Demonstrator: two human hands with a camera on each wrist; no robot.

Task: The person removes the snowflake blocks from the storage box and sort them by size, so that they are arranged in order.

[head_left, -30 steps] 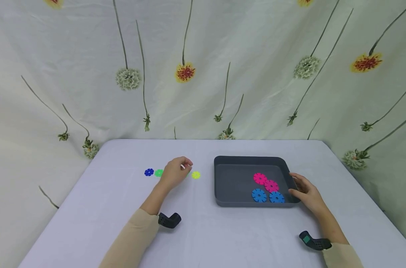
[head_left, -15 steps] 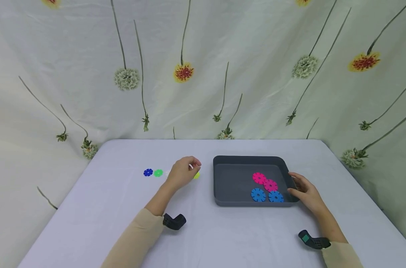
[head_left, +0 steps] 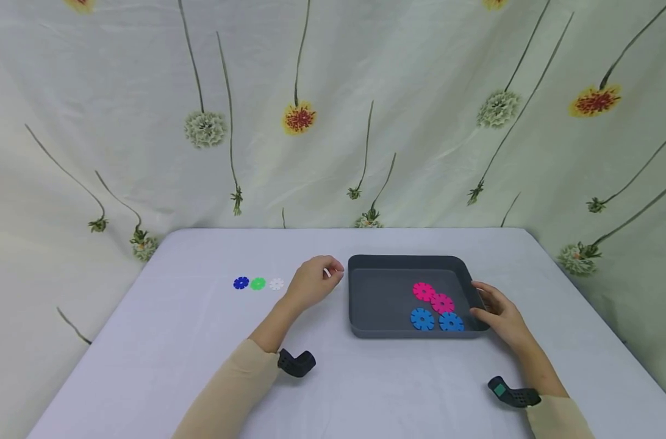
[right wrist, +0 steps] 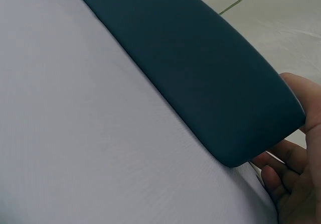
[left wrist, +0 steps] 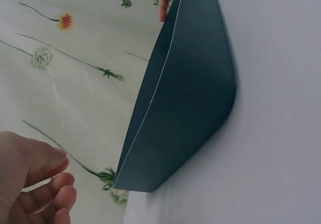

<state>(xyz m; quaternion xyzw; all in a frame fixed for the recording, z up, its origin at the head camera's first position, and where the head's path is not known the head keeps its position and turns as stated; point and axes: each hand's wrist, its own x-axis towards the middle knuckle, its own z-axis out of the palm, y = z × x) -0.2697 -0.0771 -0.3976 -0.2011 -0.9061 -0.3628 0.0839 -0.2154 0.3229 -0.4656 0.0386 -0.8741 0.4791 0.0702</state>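
My left hand (head_left: 316,281) hovers over the table just left of the grey tray (head_left: 385,299), its fingers loosely curled. In the left wrist view, nothing shows between the thumb and fingertips of the left hand (left wrist: 37,179). Left of that hand lie a dark blue slotted disc (head_left: 241,283), a green disc (head_left: 258,284) and a white disc (head_left: 276,284). My right hand (head_left: 500,314) holds the tray's right side, thumb and fingers around its wall. Two pink discs (head_left: 423,291) and two larger blue discs (head_left: 422,319) lie inside the tray.
A white cloth covers the table (head_left: 333,390), whose back edge meets a flower-printed curtain (head_left: 421,122). Both wrists wear black camera mounts; the left mount (head_left: 297,363) sits above the table in front of the tray.
My left hand has moved right along the row toward the tray, uncovering the white disc and covering the spot where the yellow disc lay. The right hand stays on the tray.
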